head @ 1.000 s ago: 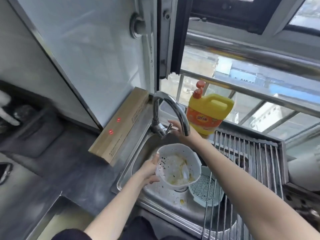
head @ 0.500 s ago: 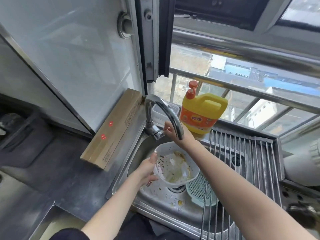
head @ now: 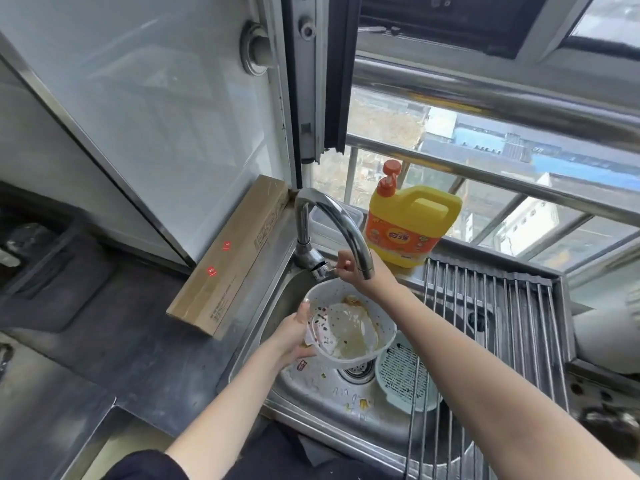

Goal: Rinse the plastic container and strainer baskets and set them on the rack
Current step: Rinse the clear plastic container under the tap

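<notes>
A white strainer basket (head: 382, 323) with a clear plastic container (head: 346, 332) nested inside it hangs over the sink, both smeared with brown food residue. My left hand (head: 294, 336) grips their left rim, thumb on the edge. My right hand (head: 360, 275) reaches behind the curved spout of the faucet (head: 332, 223) and pinches its small lever. A pale green strainer basket (head: 403, 377) lies in the sink, partly under the roll-up rack (head: 502, 317). No water is visible from the spout.
The steel sink (head: 318, 386) holds food scraps near the drain (head: 356, 370). A yellow detergent jug (head: 408, 223) stands behind the rack. A long cardboard box (head: 232, 254) leans along the sink's left. A dark counter (head: 131, 327) lies left.
The view has shifted slightly. My right hand has stayed at the faucet lever and my left hand keeps the basket and container under the spout.
</notes>
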Tool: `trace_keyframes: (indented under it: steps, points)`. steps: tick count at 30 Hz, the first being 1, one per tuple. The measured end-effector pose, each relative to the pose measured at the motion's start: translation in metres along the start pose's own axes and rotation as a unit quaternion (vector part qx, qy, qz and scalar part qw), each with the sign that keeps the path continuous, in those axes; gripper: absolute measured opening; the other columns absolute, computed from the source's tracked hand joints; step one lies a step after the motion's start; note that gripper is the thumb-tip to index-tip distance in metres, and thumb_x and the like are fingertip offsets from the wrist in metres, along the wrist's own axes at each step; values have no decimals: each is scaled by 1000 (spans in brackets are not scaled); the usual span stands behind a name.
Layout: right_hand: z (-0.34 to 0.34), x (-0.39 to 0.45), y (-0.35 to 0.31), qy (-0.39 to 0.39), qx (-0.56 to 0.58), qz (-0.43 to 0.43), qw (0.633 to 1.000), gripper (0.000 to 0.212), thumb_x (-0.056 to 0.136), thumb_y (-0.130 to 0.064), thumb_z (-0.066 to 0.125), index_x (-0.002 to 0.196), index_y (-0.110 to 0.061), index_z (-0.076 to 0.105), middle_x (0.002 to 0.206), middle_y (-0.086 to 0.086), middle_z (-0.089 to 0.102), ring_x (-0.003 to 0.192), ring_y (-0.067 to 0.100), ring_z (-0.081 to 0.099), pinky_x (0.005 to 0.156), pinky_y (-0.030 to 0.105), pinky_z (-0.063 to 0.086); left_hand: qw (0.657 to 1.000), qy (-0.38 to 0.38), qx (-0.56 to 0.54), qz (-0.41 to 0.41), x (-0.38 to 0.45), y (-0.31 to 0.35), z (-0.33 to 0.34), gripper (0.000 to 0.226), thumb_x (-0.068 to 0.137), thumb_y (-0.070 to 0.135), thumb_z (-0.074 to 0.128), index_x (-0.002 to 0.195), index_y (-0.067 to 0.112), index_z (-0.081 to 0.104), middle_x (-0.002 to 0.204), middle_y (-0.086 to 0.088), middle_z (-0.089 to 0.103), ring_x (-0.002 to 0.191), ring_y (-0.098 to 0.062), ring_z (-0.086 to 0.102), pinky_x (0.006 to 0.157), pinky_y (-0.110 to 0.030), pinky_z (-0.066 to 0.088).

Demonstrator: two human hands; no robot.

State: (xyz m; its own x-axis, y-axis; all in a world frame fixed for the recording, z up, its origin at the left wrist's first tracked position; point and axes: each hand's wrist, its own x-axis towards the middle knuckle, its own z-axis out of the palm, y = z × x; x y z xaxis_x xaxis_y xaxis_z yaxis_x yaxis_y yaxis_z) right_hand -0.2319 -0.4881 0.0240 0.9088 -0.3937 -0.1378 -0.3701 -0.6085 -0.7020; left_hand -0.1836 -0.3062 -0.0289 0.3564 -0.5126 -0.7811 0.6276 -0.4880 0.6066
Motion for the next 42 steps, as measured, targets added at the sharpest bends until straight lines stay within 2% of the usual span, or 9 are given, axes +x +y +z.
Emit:
trace_keyframes:
  steps: [3,9,12,16,20,25,29,37,42]
  points:
    - [4,-3,3,-12,-14,17,1000,10,82,-10,64,74,-13,59,84,8,69,80,23,66,75,41,55,1000,3,11,-3,3,0,-1,54,99,53,27,130,15,51,119,-10,65,112,-28,60,88,-46,53]
    - [6,-9,8,-14,-5,12,1000,20,84,-10,64,74,-25,53,85,1,65,77,12,58,73,27,46,1000,12,20,-1,6,-6,-3,52,100,50,30,130,14,51,99,-7,67,107,-30,62,98,-53,46]
    - [5,-10,6,-24,-9,31,999,4,87,-10,63,83,-12,61,90,7,66,78,11,57,72,27,47,1000,13,20,4,5,-4,-2,55,99,52,31,133,14,50,105,-9,68,111,-32,61,98,-56,45]
    - [-7,-10,0,-46,14,50,998,10,95,-9,53,99,-7,62,104,7,66,80,6,65,73,15,50,1000,7,19,16,5,1,-3,51,99,52,30,129,16,50,108,-10,65,114,-33,57,100,-56,43]
    - [-14,-22,12,-74,-2,67,995,18,90,-16,62,106,-16,70,112,2,70,101,17,65,94,39,51,999,2,19,31,9,-2,-2,55,96,56,34,133,19,48,122,-9,61,113,-29,59,98,-57,45]
    - [-30,-51,24,36,82,92,992,21,92,-12,61,111,-12,69,102,-8,67,86,-1,62,78,13,50,999,-13,29,32,13,-12,7,58,95,56,37,134,15,50,126,-11,61,109,-29,63,94,-57,48]
    - [-41,-68,39,142,77,146,976,19,94,-17,57,110,-18,66,104,-6,67,94,8,61,81,23,48,999,-18,11,37,15,-12,12,57,94,55,40,131,13,51,124,-14,61,106,-31,64,90,-55,51]
    - [-31,-92,46,69,31,226,971,31,99,-38,42,116,-18,59,113,2,66,97,19,60,80,35,50,996,-60,-54,26,20,1,25,54,97,54,32,120,14,60,120,-15,65,109,-31,63,80,-46,56]
    - [-24,-88,42,60,-35,229,971,40,96,-43,45,125,-17,56,119,6,65,104,25,62,87,42,52,990,-84,-109,-8,26,-7,23,53,99,50,23,133,18,48,123,-15,62,114,-32,58,95,-50,48]
